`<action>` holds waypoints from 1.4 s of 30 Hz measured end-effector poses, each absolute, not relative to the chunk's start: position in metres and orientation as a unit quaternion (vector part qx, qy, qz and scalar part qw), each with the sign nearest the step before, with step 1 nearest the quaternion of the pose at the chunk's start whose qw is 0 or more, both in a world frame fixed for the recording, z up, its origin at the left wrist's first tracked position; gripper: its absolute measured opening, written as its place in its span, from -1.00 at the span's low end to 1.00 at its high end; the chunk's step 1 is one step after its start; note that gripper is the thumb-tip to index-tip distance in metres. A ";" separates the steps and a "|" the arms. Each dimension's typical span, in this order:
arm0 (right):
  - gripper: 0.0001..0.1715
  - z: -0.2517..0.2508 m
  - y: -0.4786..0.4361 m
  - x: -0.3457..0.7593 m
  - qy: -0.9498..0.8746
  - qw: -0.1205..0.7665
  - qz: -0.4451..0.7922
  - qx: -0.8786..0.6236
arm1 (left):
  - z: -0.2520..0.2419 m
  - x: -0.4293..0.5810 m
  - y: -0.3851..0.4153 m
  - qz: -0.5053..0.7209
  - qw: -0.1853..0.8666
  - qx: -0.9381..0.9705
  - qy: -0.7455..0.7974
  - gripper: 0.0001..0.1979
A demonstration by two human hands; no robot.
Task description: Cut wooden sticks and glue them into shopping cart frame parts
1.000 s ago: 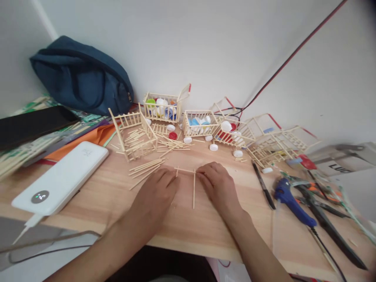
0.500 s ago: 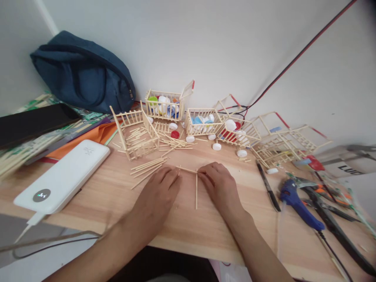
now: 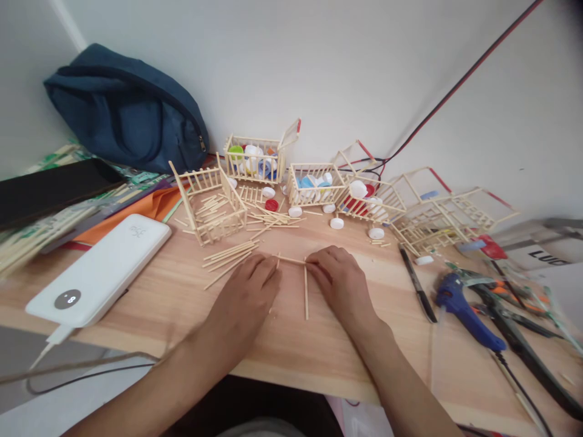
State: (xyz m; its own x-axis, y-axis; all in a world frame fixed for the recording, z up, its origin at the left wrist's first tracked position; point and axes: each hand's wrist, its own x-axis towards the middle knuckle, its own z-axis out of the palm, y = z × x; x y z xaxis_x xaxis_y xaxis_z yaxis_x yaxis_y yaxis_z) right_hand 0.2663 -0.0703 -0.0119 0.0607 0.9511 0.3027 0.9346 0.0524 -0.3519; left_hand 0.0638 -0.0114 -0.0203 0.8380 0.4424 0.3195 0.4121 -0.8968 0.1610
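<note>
A thin wooden crosspiece stick (image 3: 291,260) spans the gap between my two hands on the table. My left hand (image 3: 249,292) is closed at its left end, where another stick's tip shows past the fingers. My right hand (image 3: 339,280) pinches the right end, at the corner where an upright stick (image 3: 306,294) runs toward me along the tabletop. The fingertips partly cover both joints. Left of my left hand lies a bundle of loose sticks (image 3: 230,255). Behind it stands a stick-built basket frame (image 3: 214,233) with more sticks inside.
Several small stick-built carts (image 3: 255,167) with bottle-cap wheels line the wall. At right lie a black pen (image 3: 418,285), a blue glue gun (image 3: 469,315) and pliers (image 3: 528,352). A white power bank (image 3: 100,267) and a blue bag (image 3: 127,112) are on the left.
Both hands keep their hold on the sticks, almost unmoved. The whole view has shifted slightly.
</note>
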 end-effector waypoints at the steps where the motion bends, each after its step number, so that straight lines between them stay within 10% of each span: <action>1: -0.91 -0.012 -0.070 0.266 -0.685 0.239 0.018 -0.688 | -0.020 0.064 -0.011 0.180 0.043 0.957 0.223 -0.72; 14: -0.89 0.011 -0.088 0.276 -0.614 0.349 -0.043 -0.706 | -0.013 0.060 -0.008 0.265 0.075 0.932 0.236 -0.81; 29: -0.67 -0.007 -0.076 0.282 -0.680 0.209 0.044 -0.702 | 0.036 0.055 -0.006 0.436 0.083 0.791 0.421 -0.80; 42: -0.85 0.003 -0.071 0.287 -0.641 0.156 -0.008 -0.751 | -0.002 0.073 0.039 0.267 0.149 0.923 0.234 -0.80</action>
